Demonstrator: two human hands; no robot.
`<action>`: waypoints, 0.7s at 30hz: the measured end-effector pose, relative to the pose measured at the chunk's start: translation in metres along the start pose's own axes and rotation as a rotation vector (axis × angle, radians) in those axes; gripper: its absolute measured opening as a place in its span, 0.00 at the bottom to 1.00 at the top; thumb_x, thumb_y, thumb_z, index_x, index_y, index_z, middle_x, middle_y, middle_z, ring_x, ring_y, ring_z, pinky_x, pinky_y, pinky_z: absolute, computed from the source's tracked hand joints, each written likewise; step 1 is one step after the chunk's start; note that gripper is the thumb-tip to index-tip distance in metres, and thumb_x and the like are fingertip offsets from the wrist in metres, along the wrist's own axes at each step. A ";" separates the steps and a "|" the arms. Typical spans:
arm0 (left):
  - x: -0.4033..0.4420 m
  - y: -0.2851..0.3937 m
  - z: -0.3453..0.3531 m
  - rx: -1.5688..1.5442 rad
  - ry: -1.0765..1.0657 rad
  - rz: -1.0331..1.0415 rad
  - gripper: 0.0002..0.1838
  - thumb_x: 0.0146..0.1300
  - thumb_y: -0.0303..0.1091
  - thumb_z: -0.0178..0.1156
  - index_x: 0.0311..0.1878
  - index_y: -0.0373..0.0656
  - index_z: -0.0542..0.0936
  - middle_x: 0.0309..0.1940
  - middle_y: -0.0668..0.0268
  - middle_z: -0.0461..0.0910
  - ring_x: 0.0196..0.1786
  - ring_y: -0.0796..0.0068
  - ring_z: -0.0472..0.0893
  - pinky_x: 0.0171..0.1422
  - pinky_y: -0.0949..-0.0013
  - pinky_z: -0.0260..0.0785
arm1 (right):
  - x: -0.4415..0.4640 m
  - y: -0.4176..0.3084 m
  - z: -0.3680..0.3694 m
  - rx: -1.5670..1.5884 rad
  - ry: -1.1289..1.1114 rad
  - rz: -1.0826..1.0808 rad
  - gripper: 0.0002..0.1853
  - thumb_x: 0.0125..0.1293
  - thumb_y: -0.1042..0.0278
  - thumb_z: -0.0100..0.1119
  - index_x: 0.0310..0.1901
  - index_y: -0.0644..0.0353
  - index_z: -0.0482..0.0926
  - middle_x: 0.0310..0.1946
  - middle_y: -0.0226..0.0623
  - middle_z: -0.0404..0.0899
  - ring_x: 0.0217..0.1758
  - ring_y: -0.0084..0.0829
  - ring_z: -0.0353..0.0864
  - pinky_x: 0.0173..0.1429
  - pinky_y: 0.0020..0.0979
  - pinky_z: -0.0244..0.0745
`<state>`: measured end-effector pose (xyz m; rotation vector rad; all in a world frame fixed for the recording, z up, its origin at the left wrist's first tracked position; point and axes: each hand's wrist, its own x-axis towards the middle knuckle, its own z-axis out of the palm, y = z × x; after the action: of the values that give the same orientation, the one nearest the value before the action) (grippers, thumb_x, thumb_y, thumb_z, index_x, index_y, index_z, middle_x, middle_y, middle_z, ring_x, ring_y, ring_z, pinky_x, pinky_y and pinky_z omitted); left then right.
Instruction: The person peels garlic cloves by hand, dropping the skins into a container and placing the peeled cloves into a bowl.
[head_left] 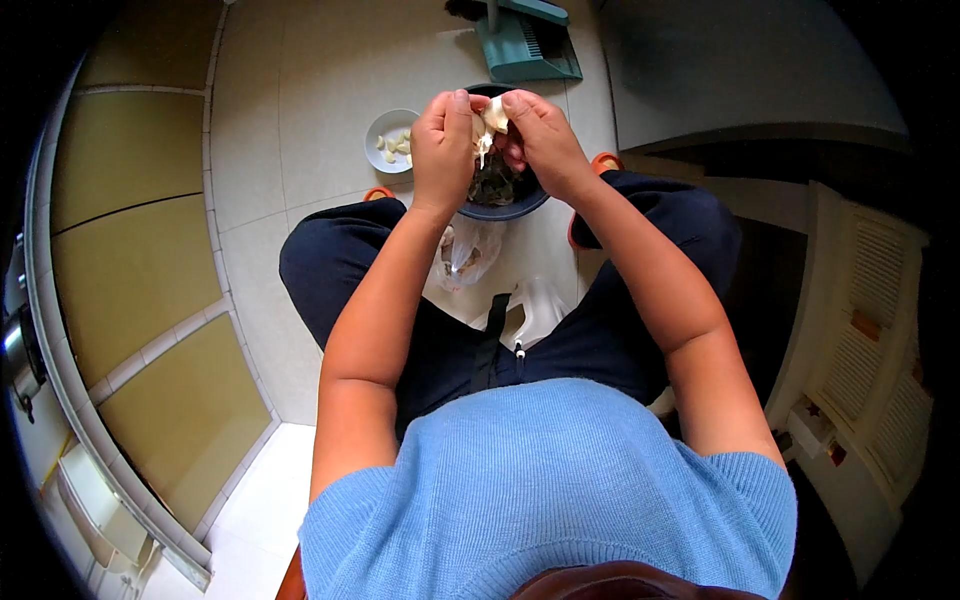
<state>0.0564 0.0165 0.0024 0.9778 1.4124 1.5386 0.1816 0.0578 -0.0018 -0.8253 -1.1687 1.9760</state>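
Note:
Above a dark bucket [508, 212], both of my hands are closed at a piece of garlic [494, 116] with pale, papery skin hanging below it. My right hand [543, 135] pinches the garlic between thumb and fingers. From the other side, my left hand [443, 140] grips at its loose skin. Inside the bucket lie scraps [492, 185] that look like dry skins, partly hidden by my hands. To the left of the bucket, a white plate [371, 143] holds several peeled cloves [391, 150].
A clear plastic bag [468, 256] with contents I cannot fully make out sits between my legs. Nearer me is a white object [537, 312], partly hidden. A teal dustpan [527, 52] with a brush stands beyond the bucket. Cabinets [135, 240] line the left side.

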 end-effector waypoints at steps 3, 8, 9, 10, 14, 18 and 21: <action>-0.001 0.001 -0.003 -0.065 -0.043 -0.081 0.17 0.70 0.39 0.45 0.34 0.37 0.76 0.27 0.67 0.77 0.27 0.82 0.74 0.31 0.77 0.67 | 0.003 0.001 -0.004 0.227 -0.048 0.129 0.14 0.71 0.57 0.44 0.38 0.60 0.71 0.22 0.29 0.70 0.19 0.15 0.63 0.21 0.18 0.61; -0.001 0.005 -0.005 -0.190 -0.082 -0.191 0.15 0.71 0.39 0.44 0.38 0.37 0.75 0.29 0.67 0.76 0.26 0.83 0.74 0.29 0.79 0.69 | 0.004 0.003 -0.006 0.300 -0.041 0.179 0.14 0.71 0.57 0.44 0.38 0.60 0.71 0.22 0.30 0.71 0.18 0.15 0.63 0.21 0.17 0.60; -0.001 0.005 -0.004 -0.183 -0.076 -0.159 0.16 0.71 0.41 0.44 0.39 0.37 0.74 0.28 0.67 0.76 0.25 0.82 0.74 0.26 0.79 0.67 | 0.004 0.003 -0.007 0.322 -0.050 0.183 0.14 0.71 0.57 0.44 0.38 0.60 0.71 0.22 0.30 0.71 0.18 0.15 0.62 0.20 0.17 0.60; -0.001 0.005 -0.004 -0.175 -0.071 -0.126 0.17 0.71 0.42 0.43 0.40 0.38 0.74 0.28 0.67 0.75 0.23 0.81 0.74 0.23 0.79 0.65 | 0.005 0.003 -0.007 0.322 -0.050 0.184 0.14 0.71 0.57 0.44 0.38 0.60 0.71 0.22 0.30 0.71 0.18 0.15 0.62 0.20 0.17 0.60; 0.001 0.009 -0.005 -0.216 -0.079 -0.159 0.17 0.71 0.42 0.43 0.41 0.37 0.73 0.30 0.66 0.75 0.23 0.80 0.75 0.23 0.79 0.65 | 0.005 0.004 -0.010 0.379 -0.055 0.205 0.14 0.72 0.57 0.42 0.36 0.59 0.71 0.21 0.30 0.71 0.17 0.15 0.62 0.19 0.17 0.60; 0.002 0.009 -0.006 -0.273 -0.078 -0.193 0.17 0.71 0.41 0.42 0.43 0.37 0.73 0.31 0.65 0.75 0.24 0.79 0.75 0.24 0.78 0.66 | 0.004 0.002 -0.010 0.427 -0.068 0.225 0.14 0.72 0.56 0.42 0.36 0.58 0.71 0.21 0.29 0.71 0.17 0.14 0.61 0.19 0.17 0.59; 0.003 0.008 -0.006 -0.272 -0.067 -0.189 0.17 0.71 0.41 0.42 0.43 0.37 0.73 0.31 0.64 0.76 0.25 0.78 0.76 0.25 0.78 0.66 | 0.003 0.002 -0.010 0.448 -0.071 0.227 0.15 0.71 0.56 0.43 0.36 0.58 0.71 0.21 0.29 0.72 0.16 0.15 0.61 0.19 0.17 0.59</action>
<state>0.0490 0.0161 0.0096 0.7045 1.1762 1.4955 0.1874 0.0643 -0.0081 -0.6766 -0.6451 2.3481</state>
